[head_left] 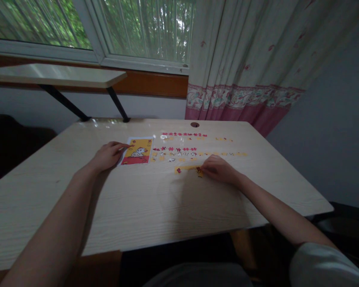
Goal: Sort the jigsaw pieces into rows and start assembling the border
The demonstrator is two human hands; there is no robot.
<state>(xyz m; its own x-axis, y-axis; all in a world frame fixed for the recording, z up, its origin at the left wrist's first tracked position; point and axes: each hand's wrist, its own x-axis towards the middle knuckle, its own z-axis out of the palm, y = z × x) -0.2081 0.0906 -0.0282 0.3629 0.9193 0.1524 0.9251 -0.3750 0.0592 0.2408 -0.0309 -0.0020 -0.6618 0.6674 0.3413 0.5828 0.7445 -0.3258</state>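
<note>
A picture card (140, 156) with a white animal on a yellow and red ground lies on the left part of the table. My left hand (107, 155) is at its left edge, with thumb and index finger close together on the paper. Farther right, my right hand (218, 168) pinches a small yellow jigsaw piece (199, 170) with dark red marks. That piece sits at the right end of a short joined strip of yellow jigsaw pieces (184, 170). My right fingers partly hide the piece they hold.
Loose red pieces (179, 149) and white-and-yellow pieces (179, 154) lie in rows beyond the strip. Another red row (184, 134) lies farther back, near a round cable hole (194, 124). A raised shelf (56, 75) stands at the back left; a curtain (239, 91) hangs behind the table.
</note>
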